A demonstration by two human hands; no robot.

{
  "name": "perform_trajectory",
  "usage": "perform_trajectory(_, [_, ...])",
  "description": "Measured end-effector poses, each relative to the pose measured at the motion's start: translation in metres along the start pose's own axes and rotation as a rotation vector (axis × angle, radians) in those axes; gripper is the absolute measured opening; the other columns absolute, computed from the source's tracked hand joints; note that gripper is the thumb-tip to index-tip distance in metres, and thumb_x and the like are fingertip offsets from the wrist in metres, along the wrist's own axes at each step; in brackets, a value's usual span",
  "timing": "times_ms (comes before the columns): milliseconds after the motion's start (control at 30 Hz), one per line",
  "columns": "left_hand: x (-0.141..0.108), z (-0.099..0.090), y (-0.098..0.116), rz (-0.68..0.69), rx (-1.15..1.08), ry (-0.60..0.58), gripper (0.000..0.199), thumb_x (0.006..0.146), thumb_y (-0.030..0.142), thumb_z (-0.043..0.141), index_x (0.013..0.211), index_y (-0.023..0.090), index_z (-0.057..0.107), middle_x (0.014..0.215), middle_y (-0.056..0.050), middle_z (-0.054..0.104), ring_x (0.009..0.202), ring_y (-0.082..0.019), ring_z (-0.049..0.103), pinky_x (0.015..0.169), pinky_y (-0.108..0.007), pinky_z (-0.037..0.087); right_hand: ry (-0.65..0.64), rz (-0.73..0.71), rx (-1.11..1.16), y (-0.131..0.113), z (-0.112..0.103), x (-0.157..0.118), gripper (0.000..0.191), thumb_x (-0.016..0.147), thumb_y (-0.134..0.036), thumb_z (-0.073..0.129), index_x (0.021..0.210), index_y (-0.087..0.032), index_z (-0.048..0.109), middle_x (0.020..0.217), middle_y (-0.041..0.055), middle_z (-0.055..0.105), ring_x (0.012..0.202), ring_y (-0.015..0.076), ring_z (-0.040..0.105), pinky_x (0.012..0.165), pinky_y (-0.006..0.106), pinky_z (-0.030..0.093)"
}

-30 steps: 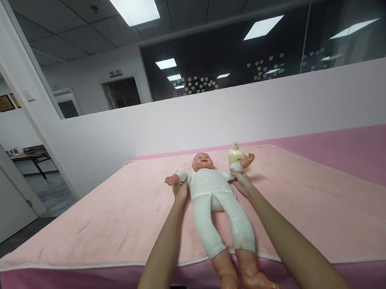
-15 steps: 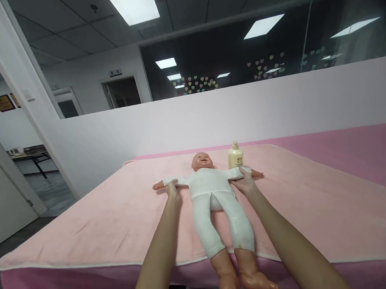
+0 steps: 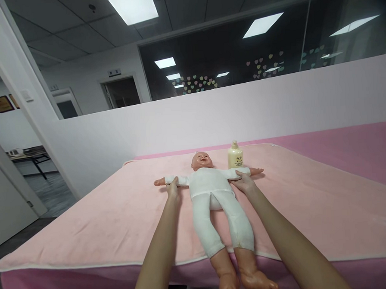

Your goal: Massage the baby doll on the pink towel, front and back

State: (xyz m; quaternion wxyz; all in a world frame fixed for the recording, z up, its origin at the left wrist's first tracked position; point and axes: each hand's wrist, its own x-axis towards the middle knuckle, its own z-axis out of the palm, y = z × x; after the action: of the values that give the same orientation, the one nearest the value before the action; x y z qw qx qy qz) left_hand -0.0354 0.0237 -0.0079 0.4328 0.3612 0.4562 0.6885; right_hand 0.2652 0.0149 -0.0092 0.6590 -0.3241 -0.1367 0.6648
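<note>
A baby doll (image 3: pixel 211 182) with a white cloth body lies on its back, face up, its arms spread and its feet over the table's near edge. My left hand (image 3: pixel 172 188) is closed around the doll's sleeve on the left side of the picture, thumb on top. On the other side my right hand (image 3: pixel 244 181) grips the other sleeve from below, thumb over the cloth. Both plastic doll hands stick out beyond my fingers. A pale yellow pump bottle (image 3: pixel 235 155) stands just behind the arm on the right.
A peach blanket (image 3: pixel 113 222) with a white hem lies over a pink cover (image 3: pixel 358 148) on the table. Behind it rises a white half wall (image 3: pixel 258 106) with glass above. A door (image 3: pixel 8 193) stands at the far left.
My right thumb has shifted slightly left along the sleeve. The doll's arm on the left has risen a little and its hand has moved slightly right.
</note>
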Motion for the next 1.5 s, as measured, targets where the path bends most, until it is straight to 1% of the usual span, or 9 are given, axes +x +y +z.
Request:
perform_trajectory(67, [-0.002,0.002,0.002,-0.039,-0.012,0.053,0.033,0.077,0.024,0.061,0.107,0.017,0.049,0.124,-0.013,0.056,0.116,-0.025,0.053,0.097,-0.035,0.043,0.002,0.009,0.009,0.0,0.001,-0.001,0.06,0.086,-0.015,0.045,0.143,-0.02,0.027,0.148,0.0124,0.035,0.126,0.0228,0.048,0.091,0.042,0.054])
perform_trajectory(133, [-0.004,0.005,0.005,-0.053,-0.015,0.059,0.033,0.076,0.023,0.061,0.107,0.017,0.05,0.123,-0.013,0.057,0.115,-0.026,0.054,0.097,-0.036,0.044,0.01,0.006,-0.002,0.0,0.002,-0.002,0.059,0.086,-0.016,0.045,0.142,-0.021,0.027,0.148,0.0121,0.036,0.126,0.0232,0.048,0.092,0.043,0.053])
perform_trajectory(333, [-0.009,0.008,0.009,-0.06,-0.026,0.061,0.031,0.077,0.021,0.061,0.106,0.016,0.05,0.121,-0.014,0.059,0.112,-0.026,0.056,0.095,-0.037,0.045,0.036,-0.021,-0.058,0.001,0.004,-0.004,0.048,0.09,-0.027,0.044,0.137,-0.025,0.037,0.136,0.0111,0.05,0.118,0.0244,0.054,0.09,0.048,0.053])
perform_trajectory(467, [-0.013,0.01,0.011,-0.065,-0.046,0.06,0.029,0.078,0.019,0.061,0.105,0.017,0.05,0.119,-0.013,0.059,0.11,-0.025,0.058,0.093,-0.035,0.047,0.049,0.004,0.02,0.0,0.005,-0.006,0.047,0.09,-0.033,0.046,0.136,-0.025,0.04,0.133,0.0111,0.053,0.115,0.0237,0.056,0.09,0.047,0.052])
perform_trajectory(633, [-0.015,0.012,0.013,-0.08,-0.065,0.084,0.028,0.078,0.017,0.062,0.104,0.017,0.05,0.115,-0.013,0.061,0.107,-0.025,0.06,0.091,-0.035,0.049,0.079,0.04,0.126,-0.001,0.007,-0.008,0.047,0.09,-0.029,0.046,0.136,-0.025,0.038,0.133,0.0099,0.053,0.115,0.0221,0.057,0.09,0.045,0.053])
perform_trajectory(1000, [-0.017,0.013,0.014,-0.065,-0.026,0.069,0.033,0.08,0.019,0.061,0.11,0.016,0.048,0.119,-0.014,0.059,0.109,-0.025,0.058,0.089,-0.033,0.049,0.07,0.03,0.121,-0.001,0.007,-0.007,0.043,0.09,-0.027,0.046,0.133,-0.025,0.042,0.13,0.0093,0.055,0.113,0.0217,0.058,0.089,0.045,0.054])
perform_trajectory(1267, [-0.016,0.013,0.013,-0.043,-0.029,0.058,0.034,0.078,0.02,0.062,0.109,0.016,0.048,0.122,-0.014,0.058,0.11,-0.025,0.057,0.088,-0.033,0.049,0.09,0.031,0.134,-0.002,0.008,-0.006,0.051,0.086,-0.017,0.05,0.135,-0.019,0.038,0.135,0.0107,0.052,0.113,0.0204,0.057,0.086,0.038,0.056])
perform_trajectory(1400, [-0.014,0.013,0.011,-0.044,-0.014,0.066,0.031,0.078,0.02,0.062,0.106,0.016,0.049,0.121,-0.014,0.058,0.11,-0.025,0.057,0.091,-0.034,0.048,0.087,0.013,0.152,-0.002,0.008,-0.006,0.049,0.086,-0.021,0.053,0.133,-0.02,0.041,0.132,0.0097,0.054,0.109,0.0202,0.059,0.084,0.037,0.057])
perform_trajectory(1500, [-0.011,0.011,0.009,-0.039,-0.016,0.066,0.035,0.077,0.021,0.062,0.108,0.017,0.048,0.119,-0.014,0.058,0.109,-0.025,0.057,0.091,-0.034,0.047,0.058,0.025,0.151,-0.001,0.006,-0.004,0.045,0.086,-0.023,0.052,0.13,-0.021,0.044,0.126,0.0096,0.058,0.105,0.0203,0.061,0.082,0.038,0.058])
